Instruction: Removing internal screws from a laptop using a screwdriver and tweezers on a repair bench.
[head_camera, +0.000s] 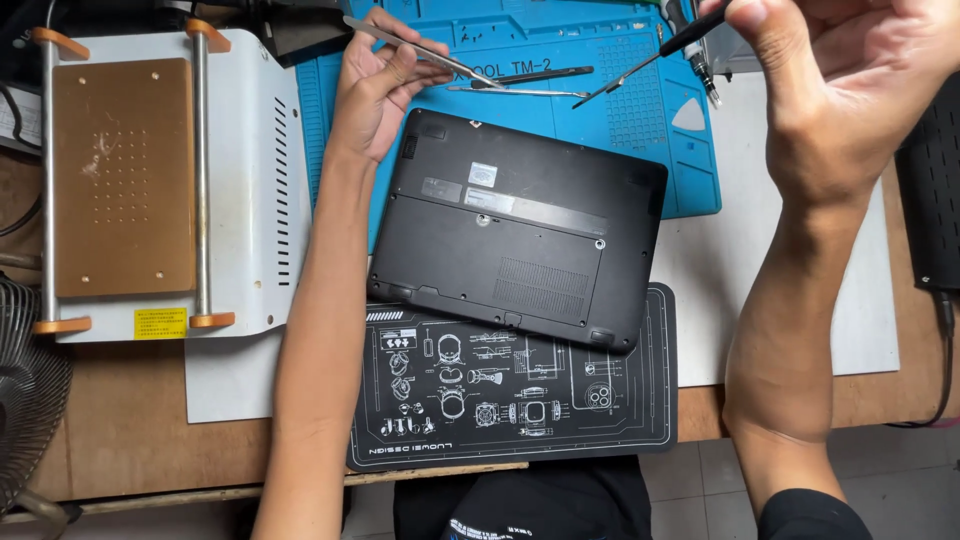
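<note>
The left hand (378, 85) is pinched on slim metal tweezers (420, 47) above the blue repair mat (640, 120). The right hand (840, 90), raised near the camera, is clamped on a thin black screwdriver (650, 60) whose tip points down at the mat. Between them a black laptop (520, 230) lies bottom-up on the worktop (130, 420), overlapping the blue mat and a black printed mat (520, 400).
</note>
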